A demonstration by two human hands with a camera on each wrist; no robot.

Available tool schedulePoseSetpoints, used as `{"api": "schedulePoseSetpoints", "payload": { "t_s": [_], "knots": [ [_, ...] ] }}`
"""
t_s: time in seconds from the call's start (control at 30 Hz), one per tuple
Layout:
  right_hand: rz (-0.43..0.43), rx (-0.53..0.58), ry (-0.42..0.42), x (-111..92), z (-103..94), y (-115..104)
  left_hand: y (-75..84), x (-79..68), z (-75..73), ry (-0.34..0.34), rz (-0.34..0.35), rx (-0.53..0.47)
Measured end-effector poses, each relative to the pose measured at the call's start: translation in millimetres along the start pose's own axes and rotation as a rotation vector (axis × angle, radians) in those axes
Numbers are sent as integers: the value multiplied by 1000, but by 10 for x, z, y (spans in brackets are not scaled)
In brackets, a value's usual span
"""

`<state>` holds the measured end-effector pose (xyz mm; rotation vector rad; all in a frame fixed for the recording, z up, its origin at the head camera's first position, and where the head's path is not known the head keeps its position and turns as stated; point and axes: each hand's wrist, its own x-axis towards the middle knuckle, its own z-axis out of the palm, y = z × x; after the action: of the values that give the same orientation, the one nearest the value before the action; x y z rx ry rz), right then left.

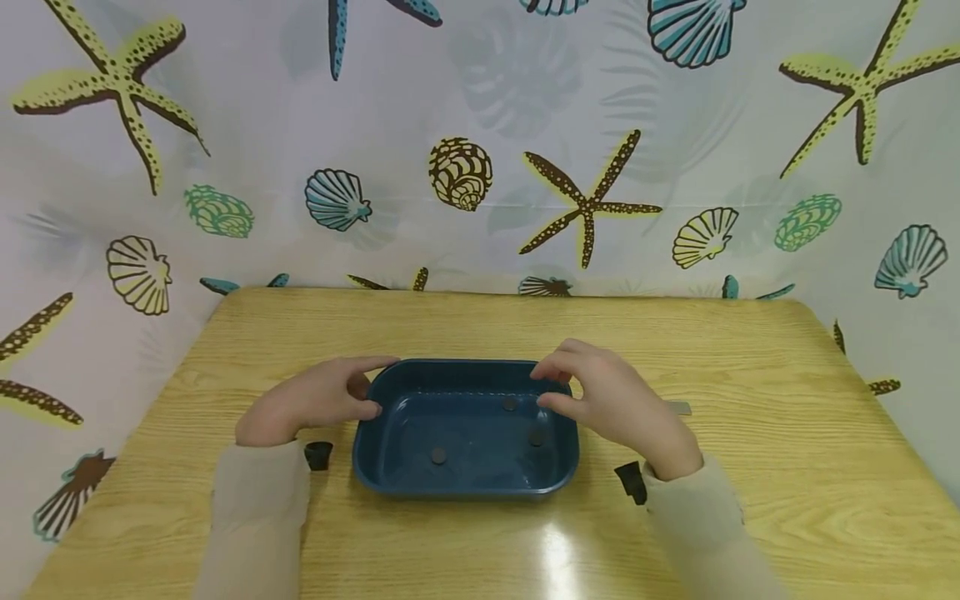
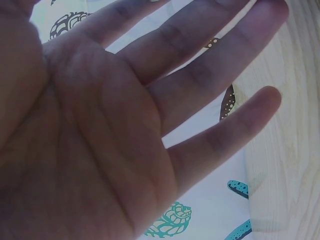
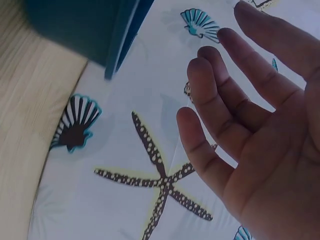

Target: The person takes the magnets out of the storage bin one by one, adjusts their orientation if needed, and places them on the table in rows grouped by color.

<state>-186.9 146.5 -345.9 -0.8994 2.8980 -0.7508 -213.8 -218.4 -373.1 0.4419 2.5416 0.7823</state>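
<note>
from my end i have both hands up at a blue tub, which sits on the table right between them. the left hand is spread fairly wide at the tub's far corner on its side, forefinger stretched along to the rim and thumb at the side edge; the wrist feed shows me its fingers long and fanned, gripping nothing. whether it bears on the rim i cannot tell. the right hand hovers over the opposite far corner, fingers loosely bent, a moderate gap between them and the thumb, and it too holds nothing.

inside the tub i count three dark discs. the first disc lies just inward of the right thumb, the second disc just on the body side of that thumb, and the third disc between the hands, a bit nearer the left. they are too small for me to read any marking.

a black piece shows just inside the left wrist, and another black part inside the right one. a grey strip pokes out beyond the right wrist, partly hidden. past both hands hangs a white cloth printed with starfish and shells.
</note>
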Motion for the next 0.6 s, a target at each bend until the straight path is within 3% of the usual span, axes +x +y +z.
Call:
{"api": "schedulePoseSetpoints", "payload": {
  "t_s": [0.6],
  "knots": [
    [-113,-84,-87,135,321,-336,-15,1,-3,-8,2,2]
  ]
}}
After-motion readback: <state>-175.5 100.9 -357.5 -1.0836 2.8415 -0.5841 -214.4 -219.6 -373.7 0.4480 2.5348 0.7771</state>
